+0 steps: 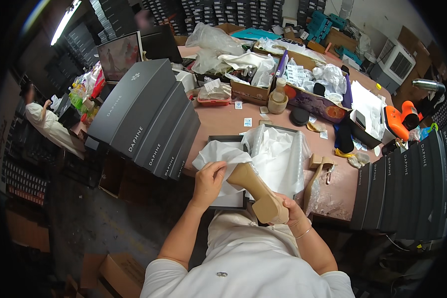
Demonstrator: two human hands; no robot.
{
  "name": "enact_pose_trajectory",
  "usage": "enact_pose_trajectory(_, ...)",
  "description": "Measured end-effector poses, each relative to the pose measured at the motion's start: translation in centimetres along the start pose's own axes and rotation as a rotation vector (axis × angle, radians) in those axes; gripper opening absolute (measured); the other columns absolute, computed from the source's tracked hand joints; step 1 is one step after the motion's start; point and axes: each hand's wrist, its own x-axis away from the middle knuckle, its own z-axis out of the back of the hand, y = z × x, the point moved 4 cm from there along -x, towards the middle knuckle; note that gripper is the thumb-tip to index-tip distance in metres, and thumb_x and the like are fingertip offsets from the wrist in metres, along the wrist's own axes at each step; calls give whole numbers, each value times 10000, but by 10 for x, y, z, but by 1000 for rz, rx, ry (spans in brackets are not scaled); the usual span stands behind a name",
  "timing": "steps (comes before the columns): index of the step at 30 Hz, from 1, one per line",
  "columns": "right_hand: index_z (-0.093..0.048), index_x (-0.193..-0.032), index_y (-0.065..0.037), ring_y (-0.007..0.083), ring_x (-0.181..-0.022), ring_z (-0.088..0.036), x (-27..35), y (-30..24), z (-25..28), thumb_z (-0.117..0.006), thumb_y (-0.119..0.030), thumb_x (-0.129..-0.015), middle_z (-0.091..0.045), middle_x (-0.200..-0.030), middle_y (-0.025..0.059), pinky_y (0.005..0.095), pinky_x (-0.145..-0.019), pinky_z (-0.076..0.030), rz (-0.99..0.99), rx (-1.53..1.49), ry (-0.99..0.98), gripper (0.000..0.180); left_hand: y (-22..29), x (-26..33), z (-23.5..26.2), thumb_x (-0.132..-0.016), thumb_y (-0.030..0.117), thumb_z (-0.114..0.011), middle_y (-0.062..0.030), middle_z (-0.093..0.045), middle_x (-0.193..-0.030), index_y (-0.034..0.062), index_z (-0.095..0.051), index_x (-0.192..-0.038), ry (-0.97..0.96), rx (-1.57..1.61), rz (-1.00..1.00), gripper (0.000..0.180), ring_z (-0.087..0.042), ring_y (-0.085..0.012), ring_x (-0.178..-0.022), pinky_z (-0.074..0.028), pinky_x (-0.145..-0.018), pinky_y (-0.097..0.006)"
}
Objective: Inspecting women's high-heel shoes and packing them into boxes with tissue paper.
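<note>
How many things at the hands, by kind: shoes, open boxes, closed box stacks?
Tan shoes: 2, one held, one on the table
Open box with white paper: 1
Leaning stacks of closed dark boxes: 2, left, right
Total: 5

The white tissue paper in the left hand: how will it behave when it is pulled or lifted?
The white tissue paper likely is floppy: it sags in folds from the left hand. It probably weighs very little, since a pinch holds it up. It may tear or crumple easily, as it looks thin beside the stiff beige block-heel shoe in the right hand.
</note>
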Motion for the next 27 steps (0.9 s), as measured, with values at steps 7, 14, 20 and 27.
enact_pose_trajectory(7, -265, -1438, 61, 190, -1131, -571, -22, -24, -33, -780, -359, -712, -547, -1247, 138, 351, -912, -516, -7, 211, -167, 985, 62, 3, 9, -779, 7, -679, -97, -602, -793, -6, -684, -948, 25, -101, -362, 169, -613, -251, -656, -495, -588, -293)
enact_pose_trajectory(14, -588, -1086, -9, 157, -914, -573, -69, -1, -63, -609, -105, -870, -630, -1025, 76, 297, -781, -490, 554, 749, 629, 237, 101, 2, -15, -643, -37, -661, -43, -560, -746, 42, -724, -979, -30, 32, -683, 351, -567, -184, -563, -451, -491, -298)
enact_pose_trajectory(20, -491, -1278, -27, 192, -1012, -614, -40, -22, -29, -671, -69, -826, -609, -1145, 87, 358, -861, -528, 408, -273, 295, 489, 100, 22, -26, -642, -66, -658, -47, -552, -796, 27, -706, -1031, -176, 153, -749, 403, -546, -192, -569, -448, -504, -292)
enact_pose_trajectory(27, -413, -1358, -9, 240, -1182, -515, -28, -17, -18, -728, -174, -783, -507, -1316, 141, 366, -1001, -414, 312, 904, 228, 676, 34, 12, -2, -883, 217, -660, -48, -624, -1043, 0, -533, -1270, 488, 429, -26, 461, -586, -150, -957, -463, -850, -300)
